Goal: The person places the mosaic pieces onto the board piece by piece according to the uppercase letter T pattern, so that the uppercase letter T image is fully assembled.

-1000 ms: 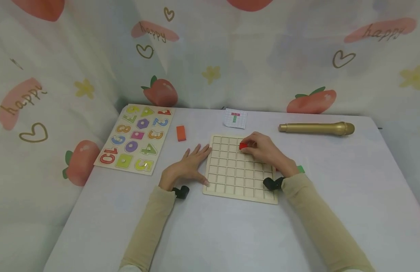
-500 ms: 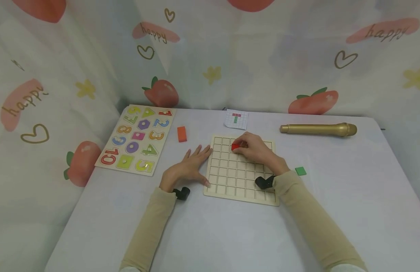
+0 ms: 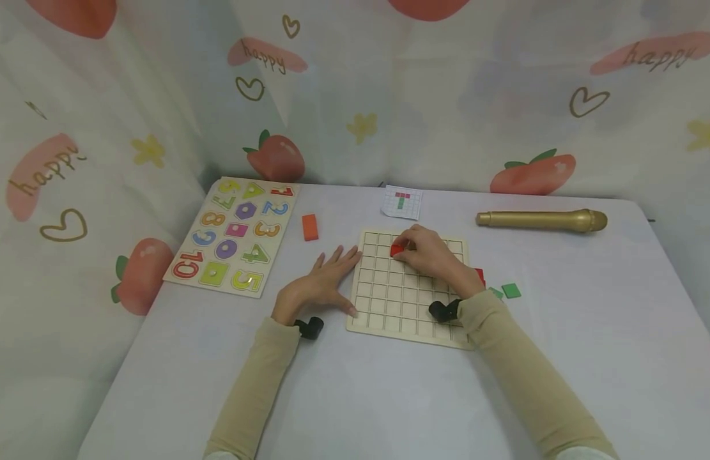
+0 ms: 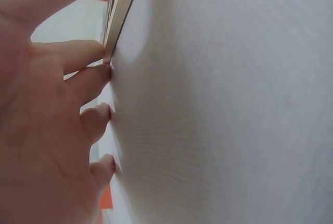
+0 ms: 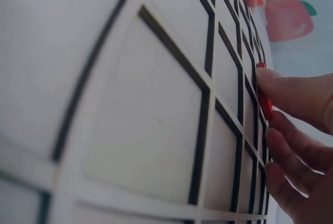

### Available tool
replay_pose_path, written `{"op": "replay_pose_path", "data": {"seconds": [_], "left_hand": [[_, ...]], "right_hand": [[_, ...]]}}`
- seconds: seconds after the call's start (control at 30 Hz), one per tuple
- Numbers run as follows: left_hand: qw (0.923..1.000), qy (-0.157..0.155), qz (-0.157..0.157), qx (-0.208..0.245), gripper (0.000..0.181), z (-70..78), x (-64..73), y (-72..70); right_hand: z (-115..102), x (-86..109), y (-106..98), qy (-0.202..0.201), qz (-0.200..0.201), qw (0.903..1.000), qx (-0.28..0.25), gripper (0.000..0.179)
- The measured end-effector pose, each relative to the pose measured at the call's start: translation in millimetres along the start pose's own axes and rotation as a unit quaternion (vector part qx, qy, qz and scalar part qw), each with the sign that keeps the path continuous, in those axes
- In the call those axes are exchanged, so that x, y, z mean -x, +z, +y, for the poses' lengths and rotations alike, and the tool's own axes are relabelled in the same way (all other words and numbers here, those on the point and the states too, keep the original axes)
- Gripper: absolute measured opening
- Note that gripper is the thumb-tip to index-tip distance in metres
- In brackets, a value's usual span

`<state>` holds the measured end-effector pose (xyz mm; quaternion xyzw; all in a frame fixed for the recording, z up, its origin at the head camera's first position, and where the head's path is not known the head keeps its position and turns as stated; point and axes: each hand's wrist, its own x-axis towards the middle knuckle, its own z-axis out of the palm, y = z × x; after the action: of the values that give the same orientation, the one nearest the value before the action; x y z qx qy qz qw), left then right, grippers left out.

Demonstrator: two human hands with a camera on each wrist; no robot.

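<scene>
A wooden grid board point(image 3: 383, 306) lies on the table in the head view. My right hand point(image 3: 426, 252) pinches a red square tile point(image 3: 396, 250) between thumb and fingers at the board's upper part. In the right wrist view the red tile point(image 5: 265, 95) stands at the grid's surface, with the thumb on one side of it. My left hand point(image 3: 320, 284) spreads its fingers at the board's left edge, thumb at the lower left corner. From the left wrist view, the left fingertips point(image 4: 107, 73) rest at the table and the board's side. Beside my right wrist lie green tiles point(image 3: 511, 291) and a red piece point(image 3: 480, 275), partly hidden.
A number and shape puzzle board point(image 3: 231, 236) lies at the left, with an orange block point(image 3: 310, 227) to its right. Behind the grid board is a pattern card point(image 3: 402, 202) showing a red and green T. A gold microphone point(image 3: 541, 220) lies at the back right.
My right hand has moved left over the board with the red tile, mostly in the first half second. The tiles beside its wrist have come into view. My left hand stays at the board's edge.
</scene>
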<state>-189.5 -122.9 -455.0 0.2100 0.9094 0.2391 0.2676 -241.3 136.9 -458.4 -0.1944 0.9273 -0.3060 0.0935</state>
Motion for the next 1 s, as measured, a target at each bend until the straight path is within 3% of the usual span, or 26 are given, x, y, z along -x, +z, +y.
{"op": "replay_pose_path", "data": {"seconds": [0.5,1.0], "left_hand": [[1.0000,0.007,0.006,0.000,0.126,-2.6,-2.6,2.7],[0.9998,0.006,0.012,0.012,0.124,-1.9,0.7,2.5]], "right_hand": [[5.2,15.8,-8.0,-0.018,0.005,0.9997,-0.013,0.029],[13.9,61.1,-28.9,0.018,0.064,0.9975,-0.025,0.027]]}}
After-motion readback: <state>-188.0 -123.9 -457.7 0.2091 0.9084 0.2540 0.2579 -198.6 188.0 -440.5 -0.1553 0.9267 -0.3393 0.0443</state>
